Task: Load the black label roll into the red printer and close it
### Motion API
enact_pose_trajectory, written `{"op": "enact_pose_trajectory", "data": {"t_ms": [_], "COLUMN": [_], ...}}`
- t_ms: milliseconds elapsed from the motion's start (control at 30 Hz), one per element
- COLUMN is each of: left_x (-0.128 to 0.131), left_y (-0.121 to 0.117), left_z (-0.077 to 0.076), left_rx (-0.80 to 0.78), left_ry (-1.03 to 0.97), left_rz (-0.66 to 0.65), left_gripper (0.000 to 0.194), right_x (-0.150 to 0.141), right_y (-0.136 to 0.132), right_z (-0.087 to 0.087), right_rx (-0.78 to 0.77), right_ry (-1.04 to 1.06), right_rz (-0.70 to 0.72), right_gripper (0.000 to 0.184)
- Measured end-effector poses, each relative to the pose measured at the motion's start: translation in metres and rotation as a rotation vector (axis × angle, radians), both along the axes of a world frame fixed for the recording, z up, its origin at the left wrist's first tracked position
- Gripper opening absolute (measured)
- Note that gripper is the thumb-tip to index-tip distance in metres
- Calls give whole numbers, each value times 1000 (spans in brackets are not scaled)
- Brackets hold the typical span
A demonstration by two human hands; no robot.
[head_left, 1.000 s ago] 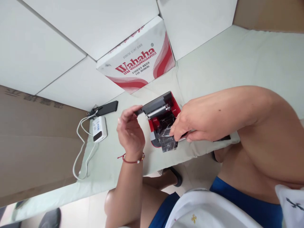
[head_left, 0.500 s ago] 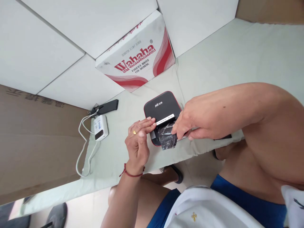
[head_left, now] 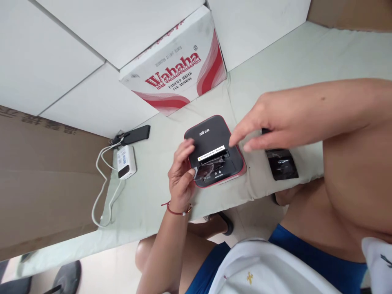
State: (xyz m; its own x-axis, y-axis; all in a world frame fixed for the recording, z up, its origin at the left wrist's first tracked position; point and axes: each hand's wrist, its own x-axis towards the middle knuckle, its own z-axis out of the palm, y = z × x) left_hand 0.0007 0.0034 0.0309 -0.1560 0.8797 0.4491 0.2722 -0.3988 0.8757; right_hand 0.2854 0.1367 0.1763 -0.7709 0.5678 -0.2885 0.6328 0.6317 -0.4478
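Note:
A black receipt printer [head_left: 203,141] with red sides lies on the pale cloth, a white label strip [head_left: 211,154] across its top beside the slot. Thin clear plastic film [head_left: 210,169] lies wrinkled over the part nearest me. My left hand [head_left: 182,175] is at the printer's left edge, its thumb pressed at the film's grey-tipped end; the fingers behind are blurred and partly hidden. Just off the printer's right edge, my right hand [head_left: 260,122] hovers with index finger and thumb apart, nothing between them.
A Wahaha water carton [head_left: 180,69] stands behind the printer against white panels. At left are a white power bank [head_left: 126,163] with a looped cable and a black phone-like item [head_left: 136,134]. A dark glossy flat item [head_left: 281,165] lies partly under my right forearm.
My right hand has let go of the film and moved up and right, its fingers spreading. The film has flattened and shifted left. My left hand has moved from the printer's top to its left edge.

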Motion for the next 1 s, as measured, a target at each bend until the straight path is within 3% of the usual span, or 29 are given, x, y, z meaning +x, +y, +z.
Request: {"op": "enact_pose_trajectory", "data": {"t_ms": [100, 167, 233, 300, 400, 500, 567, 667, 833, 1000], "left_x": [-2, -4, -6, -6, -2, 3, 6, 7, 6, 10], "left_y": [4, 5, 4, 3, 2, 4, 6, 7, 7, 9], "left_z": [-10, -17, -23, -28, -30, -29, -28, -29, -33, -31], "left_rx": [-80, -136, -196, -232, -231, -222, -222, -219, -215, -190], "left_ry": [-175, -217, -241, -255, -274, -281, -280, -285, -291, -332], "left_rz": [-55, -104, -138, -147, -164, -190, -196, -198, -170, -194], "left_gripper": [95, 108, 109, 110, 111, 104, 100, 101, 102, 97], "right_x": [17, 30, 39, 40, 30, 8, -10, -40, -77, -86], "right_y": [30, 50, 61, 61, 40, 10, -5, -16, -16, -13], "right_z": [-16, -34, -46, -47, -28, -7, -3, -14, -39, -38], "right_rx": [50, 93, 119, 125, 109, 100, 90, 129, 272, 263], "right_ry": [-70, -152, -228, -208, -5, 194, 259, 223, 17, -56], "right_rz": [-147, -233, -293, -291, -184, -24, 82, 116, -83, -47], "right_gripper": [76, 64, 45, 49, 65, 39, 35, 35, 29, 21]}}
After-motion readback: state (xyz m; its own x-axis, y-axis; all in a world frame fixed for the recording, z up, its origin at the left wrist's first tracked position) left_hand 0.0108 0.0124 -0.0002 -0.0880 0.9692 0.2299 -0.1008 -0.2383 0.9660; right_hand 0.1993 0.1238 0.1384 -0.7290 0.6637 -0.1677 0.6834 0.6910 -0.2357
